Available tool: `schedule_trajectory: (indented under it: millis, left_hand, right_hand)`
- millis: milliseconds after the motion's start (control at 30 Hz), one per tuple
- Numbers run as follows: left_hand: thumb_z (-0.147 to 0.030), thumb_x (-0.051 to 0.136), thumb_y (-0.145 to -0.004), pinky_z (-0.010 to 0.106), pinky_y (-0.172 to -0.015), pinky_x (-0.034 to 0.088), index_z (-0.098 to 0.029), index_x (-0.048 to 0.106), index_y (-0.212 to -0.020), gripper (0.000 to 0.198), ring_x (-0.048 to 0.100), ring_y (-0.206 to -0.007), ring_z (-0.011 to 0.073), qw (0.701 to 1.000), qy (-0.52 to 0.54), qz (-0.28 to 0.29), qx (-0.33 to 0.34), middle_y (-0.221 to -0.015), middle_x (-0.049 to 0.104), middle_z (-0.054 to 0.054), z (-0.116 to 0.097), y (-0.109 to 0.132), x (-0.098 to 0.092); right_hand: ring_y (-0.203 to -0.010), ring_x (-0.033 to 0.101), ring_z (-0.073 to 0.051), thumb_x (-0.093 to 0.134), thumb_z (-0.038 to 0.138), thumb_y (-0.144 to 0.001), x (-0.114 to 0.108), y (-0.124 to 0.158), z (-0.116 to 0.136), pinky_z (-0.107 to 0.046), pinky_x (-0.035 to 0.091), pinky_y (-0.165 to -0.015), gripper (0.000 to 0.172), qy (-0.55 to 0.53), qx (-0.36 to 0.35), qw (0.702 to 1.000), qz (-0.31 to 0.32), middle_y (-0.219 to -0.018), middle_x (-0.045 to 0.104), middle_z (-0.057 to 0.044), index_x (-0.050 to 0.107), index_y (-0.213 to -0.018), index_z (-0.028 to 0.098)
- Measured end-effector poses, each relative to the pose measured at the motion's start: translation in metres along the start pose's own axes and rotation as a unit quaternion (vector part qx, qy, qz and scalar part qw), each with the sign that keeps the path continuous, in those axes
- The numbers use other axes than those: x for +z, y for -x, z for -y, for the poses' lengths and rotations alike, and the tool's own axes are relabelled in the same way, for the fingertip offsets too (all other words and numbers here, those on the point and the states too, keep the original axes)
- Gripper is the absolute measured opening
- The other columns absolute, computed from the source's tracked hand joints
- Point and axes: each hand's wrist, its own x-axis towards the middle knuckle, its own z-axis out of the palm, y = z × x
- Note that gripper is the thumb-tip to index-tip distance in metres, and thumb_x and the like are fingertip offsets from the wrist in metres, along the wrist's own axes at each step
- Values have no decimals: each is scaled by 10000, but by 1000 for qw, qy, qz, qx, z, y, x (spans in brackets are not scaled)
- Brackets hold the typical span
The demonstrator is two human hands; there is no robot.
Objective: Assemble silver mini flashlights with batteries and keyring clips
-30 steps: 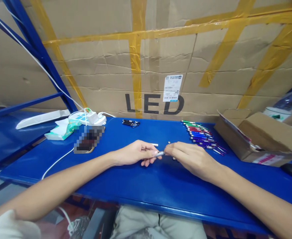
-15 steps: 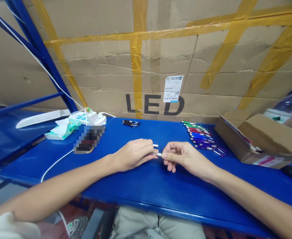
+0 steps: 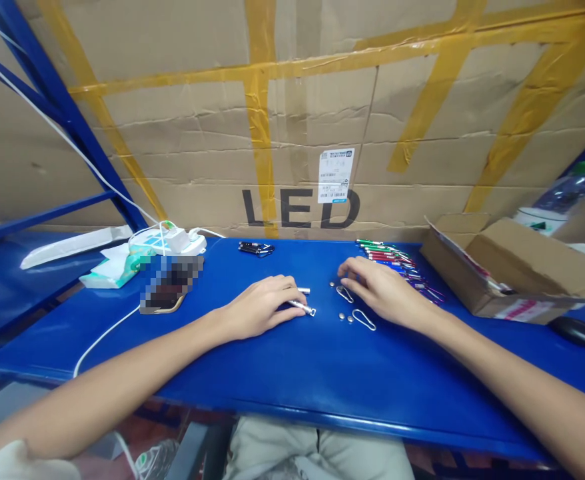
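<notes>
My left hand (image 3: 260, 307) rests on the blue table (image 3: 292, 373) and grips a small silver pen-like tube (image 3: 303, 307) whose tip sticks out to the right. A second silver piece (image 3: 304, 291) lies just behind its fingers. My right hand (image 3: 380, 290) hovers palm down, fingers spread and reaching over a metal clip (image 3: 344, 293). Another clip (image 3: 364, 319) and small round button cells (image 3: 345, 318) lie beside it. A row of coloured mini pens (image 3: 397, 267) lies behind the right hand.
An open cardboard box (image 3: 502, 270) stands at the right, a black mouse (image 3: 577, 331) near it. A power strip (image 3: 167, 240), tissue pack (image 3: 115, 270), blurred phone (image 3: 170, 283) and white cable (image 3: 102, 333) lie at the left. A black keychain item (image 3: 255, 249) sits by the LED carton (image 3: 292, 120).
My right hand let go of the tube's tip and moved right and back toward the clips. My left hand kept the tube and lowered it to the table.
</notes>
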Motion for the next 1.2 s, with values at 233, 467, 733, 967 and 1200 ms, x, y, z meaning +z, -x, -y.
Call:
schedule_trajectory:
  millis: [233, 467, 733, 967, 1200]
  left_hand:
    - [-396, 626, -1107, 369, -1031, 524, -225, 789, -1215, 260, 672, -1158, 248, 1000, -8, 4, -12, -1251, 723, 92, 0, 0, 0]
    - [-378, 576, -1130, 399, -1053, 512, -223, 760, -1320, 307, 640, -1140, 250, 999, -14, -28, -25, -1244, 711, 100, 5, -1, 1]
    - [-347, 545, -1139, 427, -1008, 497, -211, 782, -1304, 319, 606, -1114, 277, 993, -102, -27, -48, -1247, 734, 111, 21, -3, 3]
    - [-326, 681, -1080, 362, -952, 518, -228, 767, -1221, 192, 681, -1045, 232, 990, 31, -100, -96, -1150, 800, 51, 14, -4, 3]
    - [-357, 719, -1044, 286, -822, 560, -205, 723, -1198, 217, 778, -1009, 208, 966, 185, -102, -147, -1135, 833, 50, 8, -6, 7]
  right_hand:
    - [-1107, 680, -318, 502, 300, -1120, 8, 2, -7, -456, 539, -965, 275, 56, -46, 997, 39, -1162, 728, -129, 716, -1274, 224]
    - [-1045, 663, -290, 507, 300, -1130, 2, 2, -1, -413, 487, -927, 190, 36, -42, 998, 36, -1100, 721, -103, 674, -1078, 227]
    - [-933, 581, -251, 629, 536, -1087, -11, 6, 17, -373, 369, -844, 336, -31, -80, 980, 177, -970, 689, -46, 629, -955, 227]
    - [-977, 535, -273, 472, 404, -1161, -11, 11, 29, -408, 327, -881, 268, 7, -77, 979, 186, -1020, 673, -68, 600, -1011, 221]
    - [-868, 508, -264, 306, 347, -1187, -2, 13, 41, -414, 340, -846, 339, 73, -87, 982, 148, -950, 606, -69, 548, -984, 224]
